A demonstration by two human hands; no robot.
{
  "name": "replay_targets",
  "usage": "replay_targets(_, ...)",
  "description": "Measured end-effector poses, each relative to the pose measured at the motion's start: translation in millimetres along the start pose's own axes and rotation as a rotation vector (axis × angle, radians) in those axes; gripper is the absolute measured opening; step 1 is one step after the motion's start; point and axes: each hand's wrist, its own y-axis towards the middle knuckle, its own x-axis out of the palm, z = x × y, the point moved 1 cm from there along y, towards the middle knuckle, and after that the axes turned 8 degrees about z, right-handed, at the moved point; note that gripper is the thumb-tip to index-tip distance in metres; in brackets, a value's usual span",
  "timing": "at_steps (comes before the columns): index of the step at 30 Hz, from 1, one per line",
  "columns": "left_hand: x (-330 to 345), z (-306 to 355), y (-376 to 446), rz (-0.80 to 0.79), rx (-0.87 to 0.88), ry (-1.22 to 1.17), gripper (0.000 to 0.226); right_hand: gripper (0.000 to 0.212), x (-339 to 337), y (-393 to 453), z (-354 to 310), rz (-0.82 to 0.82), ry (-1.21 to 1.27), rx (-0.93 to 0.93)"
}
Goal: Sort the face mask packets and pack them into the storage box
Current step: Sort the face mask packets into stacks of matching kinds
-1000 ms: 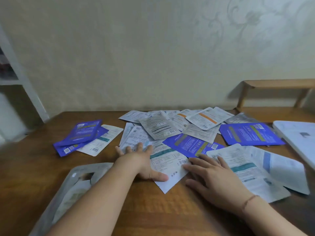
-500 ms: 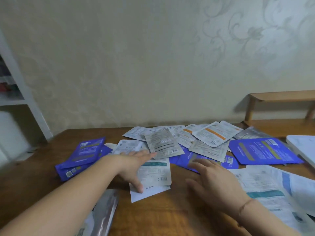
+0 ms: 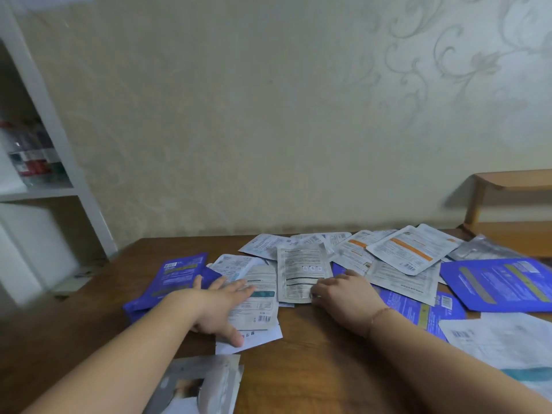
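The left hand [image 3: 219,306] lay flat, fingers straight, on a white teal-banded mask packet [image 3: 258,306] on the wooden table [image 3: 313,354]. The right hand [image 3: 343,297] pinched a grey packet [image 3: 301,271] beside it.

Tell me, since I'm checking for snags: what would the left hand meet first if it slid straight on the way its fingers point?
Probably the grey printed packet just beyond the left hand, though overlap is unclear.
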Motion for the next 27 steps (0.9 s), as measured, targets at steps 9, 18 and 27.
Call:
replay_targets(9, -11.4, 58.7, -29.9, 0.362, 0.263, -0.405, 0.105, 0.013, -58.7, -72.3, -13.6, 0.522, 0.157, -0.197)
replay_targets(18, 19.9, 158.2, -93.0, 0.280, 0.437, -1.301, 0.024, 0.012, -153.0, -119.7, 9.9, 0.720, 0.577, 0.496)
replay_targets(27, 59.9, 165.9, -162.1, 0.517, 0.307, -1.579, 0.090, 0.009, -156.6, -126.0, 8.3, 0.298, 0.973, 0.748)
